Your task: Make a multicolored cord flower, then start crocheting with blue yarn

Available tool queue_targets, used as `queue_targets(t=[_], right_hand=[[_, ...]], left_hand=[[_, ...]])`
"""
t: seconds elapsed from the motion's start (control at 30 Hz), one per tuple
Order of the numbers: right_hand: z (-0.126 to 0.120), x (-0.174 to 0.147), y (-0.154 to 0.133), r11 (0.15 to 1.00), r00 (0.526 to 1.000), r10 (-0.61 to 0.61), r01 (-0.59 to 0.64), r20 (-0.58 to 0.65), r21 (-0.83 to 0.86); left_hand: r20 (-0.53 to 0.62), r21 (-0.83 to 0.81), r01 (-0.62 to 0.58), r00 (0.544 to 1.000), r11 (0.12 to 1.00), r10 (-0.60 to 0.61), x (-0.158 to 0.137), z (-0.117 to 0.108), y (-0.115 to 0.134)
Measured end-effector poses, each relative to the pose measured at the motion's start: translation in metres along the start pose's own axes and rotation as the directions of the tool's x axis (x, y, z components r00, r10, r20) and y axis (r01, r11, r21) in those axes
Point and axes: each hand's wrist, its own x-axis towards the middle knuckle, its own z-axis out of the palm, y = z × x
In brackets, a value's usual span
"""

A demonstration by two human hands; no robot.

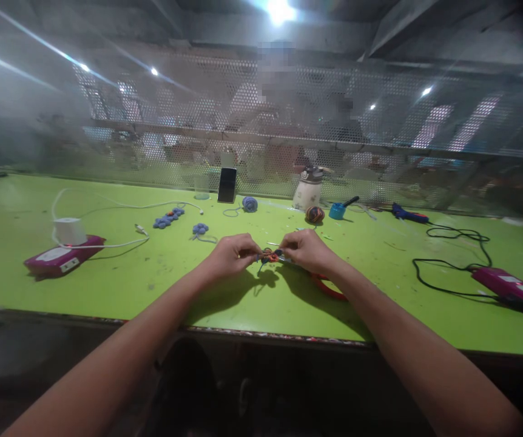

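My left hand (236, 252) and my right hand (307, 249) meet over the middle of the table, fingertips pinched on a small crocheted piece (271, 258) in dark blue and orange yarn. A blue yarn tail hangs below it near the left fingers. Just beyond the piece lies a thin light-coloured stick (272, 244), too small to identify. Partly under my right wrist are scissors with red handles (329, 287). Further off sit a multicoloured yarn ball (315, 214), a blue-violet yarn ball (249, 204) and a crocheted flower (200, 229).
Purple power strips (47, 261) lie left and right, with a white charger (70, 230) and cables. Along the back stand a phone (227, 185), a clear cup (201, 187), a jug (307, 191), a blue pot (337, 210) and a blue glue gun (408, 213). Crocheted flowers (168, 217) lie left.
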Motion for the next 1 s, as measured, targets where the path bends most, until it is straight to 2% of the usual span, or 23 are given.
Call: queue_targets(t=[0.3,0.47,0.53,0.73,0.87,1.0], right_hand=[[0.001,0.002,0.005,0.998,0.999,0.034,-0.035,0.024,0.052],[-0.007,0.000,0.001,0.938,0.978,0.150,-0.187,0.144,0.293],[-0.010,-0.001,-0.002,0.902,0.969,0.177,-0.231,0.175,0.364],[-0.012,-0.001,0.004,0.888,0.936,0.149,-0.268,0.318,0.373],[-0.010,-0.001,0.007,0.919,0.920,0.097,-0.230,0.380,0.321],[-0.007,-0.003,-0.003,0.973,0.953,0.026,-0.093,0.303,0.209]], left_hand=[[0.070,0.019,-0.080,0.994,0.997,0.079,-0.001,0.002,0.002],[0.080,0.031,-0.079,0.994,0.996,0.077,-0.003,0.003,0.003],[0.088,0.041,-0.066,0.994,0.997,0.062,-0.004,0.004,0.004],[0.121,0.191,0.037,0.991,0.981,-0.061,-0.004,0.006,-0.001],[0.120,0.274,0.117,0.981,0.955,-0.154,-0.003,0.006,-0.004],[0.126,0.251,0.182,0.968,0.951,-0.218,-0.002,0.005,-0.002]])
